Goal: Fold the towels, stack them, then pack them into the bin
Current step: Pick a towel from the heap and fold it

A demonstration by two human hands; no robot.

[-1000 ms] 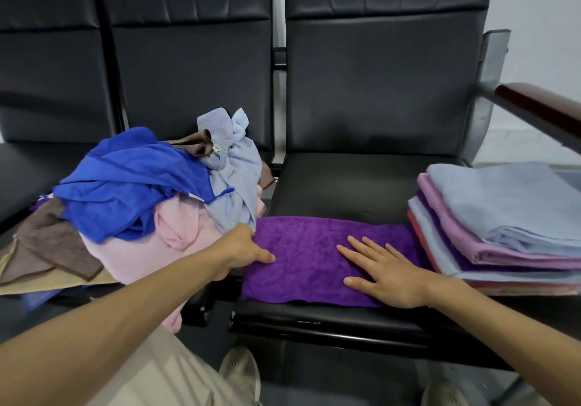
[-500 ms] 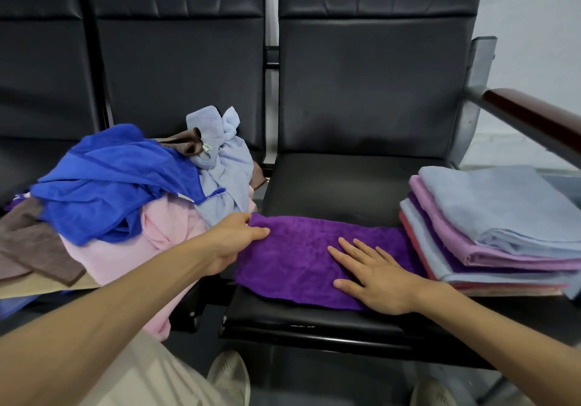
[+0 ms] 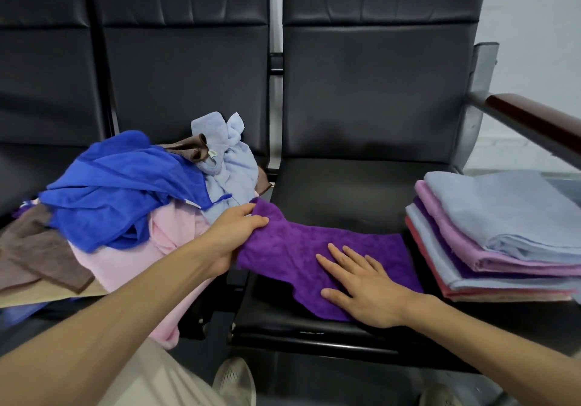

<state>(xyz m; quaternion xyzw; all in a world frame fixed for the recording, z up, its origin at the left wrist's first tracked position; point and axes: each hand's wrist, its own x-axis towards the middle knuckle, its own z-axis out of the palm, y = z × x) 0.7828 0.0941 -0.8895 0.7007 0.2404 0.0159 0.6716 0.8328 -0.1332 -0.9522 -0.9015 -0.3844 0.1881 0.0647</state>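
- Done: a stack (image 3: pixel 503 232) of folded towels lies on the right seat (image 3: pixel 345 182).
- In hand: a purple towel (image 3: pixel 314 248) lies mid-seat, partly folded. The left hand (image 3: pixel 234 236) pinches its raised left end; the right hand (image 3: pixel 361 286) lies flat on it, fingers straight.
- Left: the heap (image 3: pixel 125 204) of unfolded towels on the next seat, then packing (no bin in view).
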